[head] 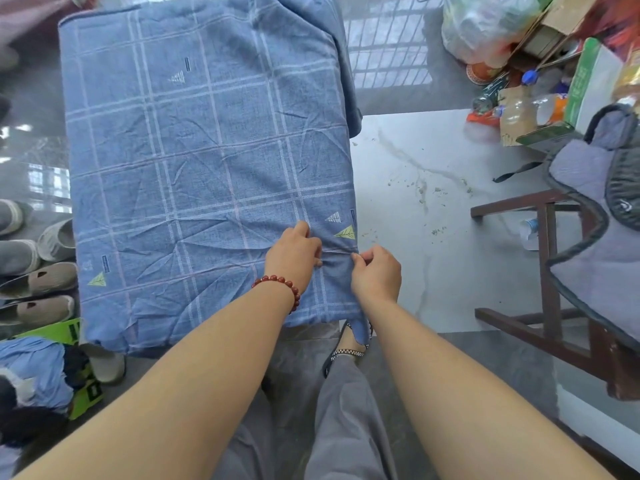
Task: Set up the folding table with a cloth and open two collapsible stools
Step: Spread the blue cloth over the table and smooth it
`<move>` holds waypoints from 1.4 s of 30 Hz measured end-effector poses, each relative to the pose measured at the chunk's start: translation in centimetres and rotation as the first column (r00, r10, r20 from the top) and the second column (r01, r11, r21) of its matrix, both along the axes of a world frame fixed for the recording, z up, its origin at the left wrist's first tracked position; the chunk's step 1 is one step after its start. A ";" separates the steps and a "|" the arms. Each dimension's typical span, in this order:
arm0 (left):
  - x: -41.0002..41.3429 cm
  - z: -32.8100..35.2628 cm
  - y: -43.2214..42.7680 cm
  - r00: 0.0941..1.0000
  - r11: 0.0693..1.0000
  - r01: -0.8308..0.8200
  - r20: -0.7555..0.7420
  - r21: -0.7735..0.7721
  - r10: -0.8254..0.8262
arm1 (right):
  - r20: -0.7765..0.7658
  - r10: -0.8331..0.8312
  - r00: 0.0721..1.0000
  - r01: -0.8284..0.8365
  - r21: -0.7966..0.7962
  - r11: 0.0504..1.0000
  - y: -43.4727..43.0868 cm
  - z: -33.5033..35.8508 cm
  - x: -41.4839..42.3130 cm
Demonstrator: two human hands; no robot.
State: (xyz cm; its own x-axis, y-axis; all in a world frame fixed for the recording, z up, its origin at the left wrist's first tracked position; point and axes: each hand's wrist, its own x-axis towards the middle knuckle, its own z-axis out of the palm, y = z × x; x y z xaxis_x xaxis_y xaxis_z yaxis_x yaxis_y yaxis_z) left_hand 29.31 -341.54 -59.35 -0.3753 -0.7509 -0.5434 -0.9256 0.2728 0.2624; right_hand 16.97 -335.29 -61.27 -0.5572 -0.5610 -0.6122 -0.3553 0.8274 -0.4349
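A blue checked cloth (194,161) with small leaf prints covers the whole folding table, whose top and legs are hidden beneath it. The cloth hangs over the near edge and the right side. My left hand (294,252), with a red bead bracelet at the wrist, rests on the cloth near the table's near right corner, fingers curled into the fabric. My right hand (375,271) pinches the cloth's right edge just beside it. No stools are in view.
Several pairs of shoes (38,265) line the floor left of the table. A wooden chair (547,271) with a grey cushion stands at the right. Bags, bottles and boxes (519,64) pile up at the far right. My foot (346,348) is by the table's near corner.
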 end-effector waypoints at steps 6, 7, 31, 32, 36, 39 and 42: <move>-1.5 -0.1 0.5 0.999 0.999 0.045 -0.010 0.023 -0.045 | -0.036 -0.043 0.998 0.045 0.070 0.997 0.7 -0.5 -1.0; -1.7 -0.1 0.7 0.999 0.999 0.046 -0.014 0.029 -0.045 | -0.043 -0.059 0.997 0.063 0.082 0.995 0.8 -0.6 -1.1; 0.9 6.1 -4.0 0.974 0.972 -0.225 0.005 0.074 0.225 | 0.035 0.166 0.985 -0.164 -0.067 0.984 -7.4 5.8 1.8; 1.1 6.5 -4.4 0.971 0.969 -0.238 0.002 0.071 0.239 | 0.039 0.178 0.983 -0.175 -0.071 0.982 -7.9 6.2 1.9; 2.0 7.7 -6.4 0.964 0.963 -0.265 0.014 0.050 0.265 | 0.024 0.233 0.972 -0.230 -0.106 0.967 -10.4 7.2 2.6; 2.8 7.8 -8.1 0.960 0.959 -0.281 0.007 0.039 0.281 | 0.032 0.265 0.964 -0.260 -0.111 0.959 -12.2 7.5 3.2; 3.8 7.4 -9.9 0.960 0.959 -0.281 -0.011 0.033 0.281 | 0.055 0.296 0.953 -0.288 -0.127 0.949 -14.1 7.4 3.9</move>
State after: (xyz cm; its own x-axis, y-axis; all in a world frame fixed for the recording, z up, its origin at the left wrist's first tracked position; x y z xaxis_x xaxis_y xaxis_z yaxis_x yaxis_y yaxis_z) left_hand 33.09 -351.47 -51.90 -0.1598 -0.8103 -0.5639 -0.9597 -0.0063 0.2810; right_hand 20.88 -349.35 -53.83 -0.3148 -0.7623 -0.5654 -0.5379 0.6341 -0.5555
